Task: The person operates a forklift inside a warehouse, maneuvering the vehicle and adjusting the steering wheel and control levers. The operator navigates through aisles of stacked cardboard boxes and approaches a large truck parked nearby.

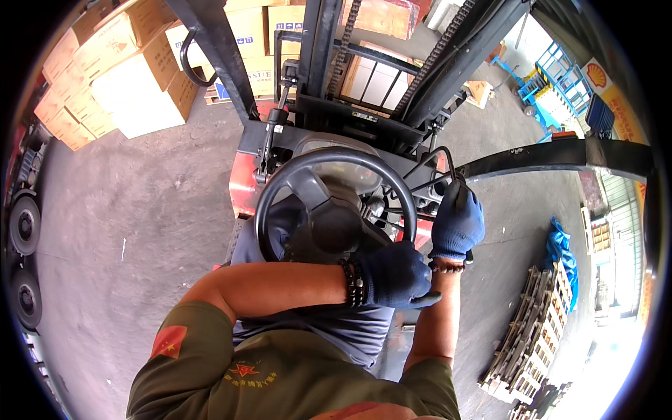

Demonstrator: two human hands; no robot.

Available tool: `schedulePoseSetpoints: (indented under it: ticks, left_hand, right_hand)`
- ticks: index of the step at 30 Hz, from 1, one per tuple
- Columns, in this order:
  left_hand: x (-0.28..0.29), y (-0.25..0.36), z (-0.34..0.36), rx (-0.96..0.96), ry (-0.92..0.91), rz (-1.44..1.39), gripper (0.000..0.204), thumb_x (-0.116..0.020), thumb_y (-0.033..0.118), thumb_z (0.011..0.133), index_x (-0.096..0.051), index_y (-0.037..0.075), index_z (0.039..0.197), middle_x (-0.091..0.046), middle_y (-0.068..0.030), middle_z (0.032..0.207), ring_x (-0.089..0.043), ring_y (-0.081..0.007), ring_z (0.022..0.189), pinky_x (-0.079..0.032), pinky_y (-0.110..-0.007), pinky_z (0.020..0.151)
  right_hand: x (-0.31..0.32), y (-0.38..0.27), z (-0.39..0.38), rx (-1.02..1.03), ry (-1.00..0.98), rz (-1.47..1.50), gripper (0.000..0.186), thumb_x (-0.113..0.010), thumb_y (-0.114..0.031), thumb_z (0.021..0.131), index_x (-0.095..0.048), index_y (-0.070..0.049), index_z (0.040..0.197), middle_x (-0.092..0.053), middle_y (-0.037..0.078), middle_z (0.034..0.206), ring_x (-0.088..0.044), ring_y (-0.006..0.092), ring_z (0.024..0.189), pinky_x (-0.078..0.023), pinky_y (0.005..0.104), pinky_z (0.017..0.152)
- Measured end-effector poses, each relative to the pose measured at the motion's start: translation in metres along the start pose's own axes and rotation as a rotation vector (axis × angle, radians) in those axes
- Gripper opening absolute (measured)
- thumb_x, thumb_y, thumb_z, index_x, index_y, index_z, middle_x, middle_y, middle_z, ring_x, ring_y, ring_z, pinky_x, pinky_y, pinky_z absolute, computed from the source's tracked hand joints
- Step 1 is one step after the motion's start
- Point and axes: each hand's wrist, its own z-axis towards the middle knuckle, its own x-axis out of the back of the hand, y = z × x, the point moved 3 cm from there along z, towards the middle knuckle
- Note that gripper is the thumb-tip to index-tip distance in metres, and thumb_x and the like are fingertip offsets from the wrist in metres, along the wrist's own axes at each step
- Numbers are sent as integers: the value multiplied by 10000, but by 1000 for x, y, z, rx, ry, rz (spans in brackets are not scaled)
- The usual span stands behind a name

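A black steering wheel (pixel 336 155) fills the middle of the view. My left hand (pixel 399 275), in a dark blue glove, is closed over the lower right of its rim, with the thumb sticking out to the right. The fingers' undersides are hidden. To the right of the wheel, my right hand (pixel 458 222), in a matching glove, is closed round a control lever (pixel 446 155) whose bent black rod shows just above it. Most of the lever's grip is covered by the hand. Further thin levers (pixel 392 210) stand between the wheel and my right hand.
Ahead rises the forklift mast (pixel 320 49) with chains. Stacked cardboard boxes (pixel 133 84) stand front left, and truck wheels (pixel 26 224) show at the left edge. Wooden pallets (pixel 528 329) lean in a stack at right, by a blue tarp (pixel 560 245). A blue wheeled frame (pixel 553 84) stands front right.
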Motion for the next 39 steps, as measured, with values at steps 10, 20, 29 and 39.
schedulePoseSetpoints:
  ticks: [10,20,29,39]
  left_hand:
    - [-5,-1,2,-38,26,54,441,-828,384,943,-670,167,592,-641,-44,636,-678,-273,659,-531,-455,640]
    - [-5,-2,1,1,50,18,429,-823,378,956,-696,162,608,-638,-48,636,-683,-283,675,-531,-462,645]
    - [0,0,-1,34,9,33,507,-775,471,990,-720,128,621,-693,-76,644,-688,-310,602,-524,-489,627]
    - [-7,-5,-4,-1,80,37,466,-781,439,985,-728,143,630,-695,-71,664,-706,-305,653,-535,-479,638]
  right_hand:
    - [5,0,-16,19,-64,-85,121,-709,-227,1057,-786,-139,1025,-797,97,955,-756,380,881,-607,493,753]
    - [7,4,-15,-7,-85,0,146,-688,-237,1083,-788,-131,1081,-804,119,1009,-764,392,916,-609,490,773]
    - [-2,0,12,-63,-81,-20,260,-676,-343,1110,-804,-132,1027,-822,99,1008,-789,372,894,-624,477,753]
    - [3,-3,-2,-56,-101,-43,209,-696,-290,1097,-791,-116,1030,-810,122,997,-781,377,899,-616,483,748]
